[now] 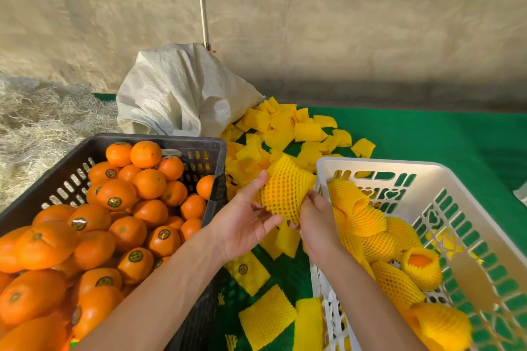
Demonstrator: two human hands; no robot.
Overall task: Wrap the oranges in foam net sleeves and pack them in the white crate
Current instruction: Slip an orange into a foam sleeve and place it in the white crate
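Both hands hold one orange in a yellow foam net sleeve (283,194) just left of the white crate (370,164). The left hand (242,225) is open under it; the right hand (315,222) pinches its lower edge. Wrapped oranges (379,239) lie inside the crate; the black crate of bare oranges (119,225) stands further left.

There is one camera, and it sits on the person's head. It looks forward and down, from close above the work. The two arms reach in from the bottom edge, and the left hand (242,225) and the right hand (316,222) meet near the middle. The black crate (199,148) fills the lower left. The white crate (322,168) fills the lower right. The wide lens bends the edges. Far off at the top stands a grey wall (342,37).
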